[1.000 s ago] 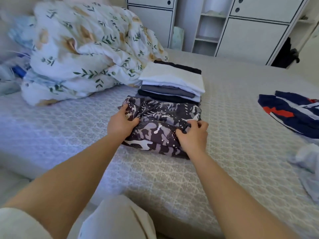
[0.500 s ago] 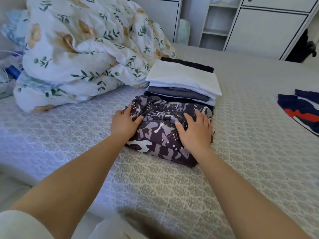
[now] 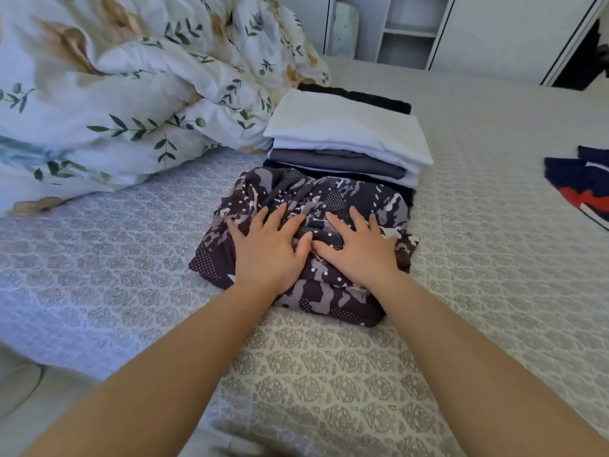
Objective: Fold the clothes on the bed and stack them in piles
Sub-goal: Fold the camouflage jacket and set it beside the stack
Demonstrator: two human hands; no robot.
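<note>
Camouflage garment [image 3: 333, 206], folded on the bed [image 3: 329, 374] just in front of the stack [image 3: 346, 140], lay under left hand [image 3: 268, 249] and right hand [image 3: 357, 249], both flat, fingers spread, gripping nothing — flattening, it seemed; next, lifting it onto a pile.

Left: duvet [image 3: 131, 94] heaped, blocks far side.
Ahead: pile [image 3: 349, 140] touching camo bundle [image 3: 329, 199].
Right: bare bed [image 3: 478, 225] up to striped garment [image 3: 580, 186].

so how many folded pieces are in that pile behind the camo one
5 show: a white top piece, a grey one under it, a thin white layer, a black bottom layer and a black piece behind. More may be hidden.
</note>
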